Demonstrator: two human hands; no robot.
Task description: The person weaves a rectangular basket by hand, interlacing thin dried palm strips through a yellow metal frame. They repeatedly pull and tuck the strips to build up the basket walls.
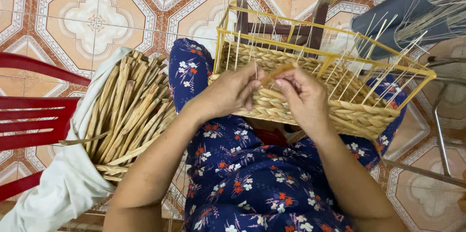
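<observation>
A half-woven basket [310, 96] on a yellow wire frame [340, 57] rests on the person's lap, its long axis running from upper left to lower right; left of it lies a bundle of dried fibre strips [128, 110] on white cloth [63, 183], beyond that a red chair [29, 115]. At the basket's near wall, thin upright stakes [242, 47] stand close around the left hand [233, 91] and right hand [303, 96], whose fingers are closed, pinching 1 tan strand [277, 73] that points up and right.
</observation>
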